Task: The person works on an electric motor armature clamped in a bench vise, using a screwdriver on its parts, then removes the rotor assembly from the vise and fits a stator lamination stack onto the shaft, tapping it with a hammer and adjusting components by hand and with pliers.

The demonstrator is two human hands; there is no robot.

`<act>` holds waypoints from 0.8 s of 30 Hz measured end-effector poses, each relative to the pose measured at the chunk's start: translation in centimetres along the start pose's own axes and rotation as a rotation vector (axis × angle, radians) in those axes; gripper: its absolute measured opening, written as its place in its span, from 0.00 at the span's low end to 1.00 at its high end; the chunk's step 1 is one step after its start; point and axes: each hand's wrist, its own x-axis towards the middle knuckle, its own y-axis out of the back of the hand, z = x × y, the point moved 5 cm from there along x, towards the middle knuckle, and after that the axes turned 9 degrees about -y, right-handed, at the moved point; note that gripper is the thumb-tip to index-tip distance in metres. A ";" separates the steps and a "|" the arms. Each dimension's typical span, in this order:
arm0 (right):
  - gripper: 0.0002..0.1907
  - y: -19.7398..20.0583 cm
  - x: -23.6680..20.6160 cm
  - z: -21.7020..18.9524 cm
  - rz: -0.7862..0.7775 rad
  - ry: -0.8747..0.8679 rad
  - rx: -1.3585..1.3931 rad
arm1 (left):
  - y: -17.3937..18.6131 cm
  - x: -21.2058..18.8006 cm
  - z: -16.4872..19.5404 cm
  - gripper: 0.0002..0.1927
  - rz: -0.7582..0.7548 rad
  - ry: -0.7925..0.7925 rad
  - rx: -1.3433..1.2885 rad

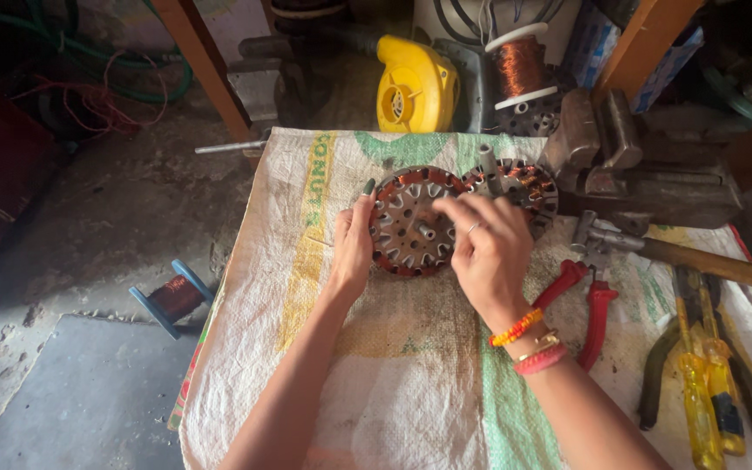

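1. The left hand [352, 248] steadied the left rim of the stator [409, 222], which lay on the sack [393, 383] at the table's far middle.
2. The right hand [485, 248] pinched at its windings; a hard tug might have snapped the thin copper.
3. Right of it, the pliers [589, 309] lay near enough for the wrist to knock.

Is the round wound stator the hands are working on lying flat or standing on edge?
Lying flat: the stator shows its full round face upward on the woven sack, left hand at its rim, right hand over it.
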 end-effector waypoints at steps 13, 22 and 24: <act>0.18 1.3 0.0 -1.6 -0.016 -0.078 0.100 | -0.1 -0.4 0.7 0.25 0.045 -0.006 -0.016; 0.17 1.5 -0.2 -1.9 0.036 -0.075 0.112 | -0.1 -0.7 0.8 0.23 0.054 0.027 -0.020; 0.17 1.6 -0.3 -1.9 0.048 -0.093 0.096 | -0.3 -0.6 1.1 0.25 0.024 0.001 -0.007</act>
